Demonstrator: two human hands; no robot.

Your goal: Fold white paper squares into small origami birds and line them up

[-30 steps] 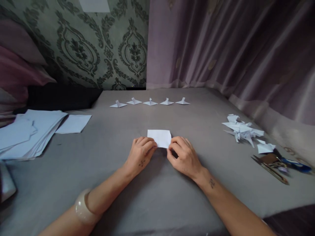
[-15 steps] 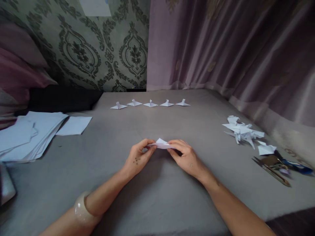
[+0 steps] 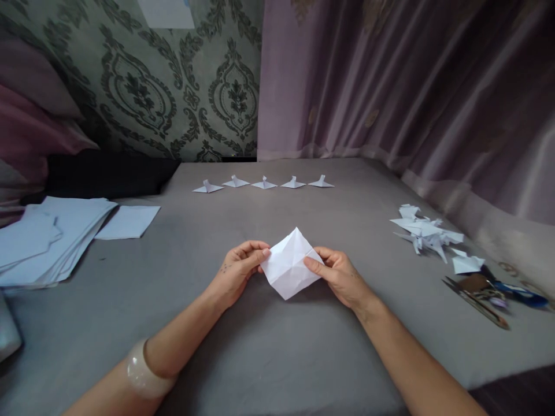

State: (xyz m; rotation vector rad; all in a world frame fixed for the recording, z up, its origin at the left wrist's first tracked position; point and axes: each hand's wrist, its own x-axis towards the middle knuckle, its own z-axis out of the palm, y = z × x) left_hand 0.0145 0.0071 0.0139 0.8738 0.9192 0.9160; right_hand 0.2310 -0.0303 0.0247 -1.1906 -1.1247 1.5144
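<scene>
A white sheet of creased paper (image 3: 289, 267) is held up between my two hands, its face toward me like a tilted diamond with fold lines crossing it. My left hand (image 3: 243, 266) pinches its left corner between thumb and fingers. At the right corner, my right hand (image 3: 338, 271) grips it with the thumb on the front and the fingers behind. Farther back, several small folded paper figures (image 3: 264, 184) stand in a row, each with a wide flat base and an upright part.
On the left lie a stack of white sheets (image 3: 65, 231) and a smaller paper piece (image 3: 128, 222). To the right is a pile of folded paper (image 3: 427, 228), with scissors (image 3: 477, 303) and a blue-handled tool (image 3: 522, 293) nearby. A grey cloth (image 3: 208, 358) covers the surface.
The paper, seen nearly edge-on and folded before, is now spread into a diamond facing me. Both hands turned with it, and my right thumb has come onto its front.
</scene>
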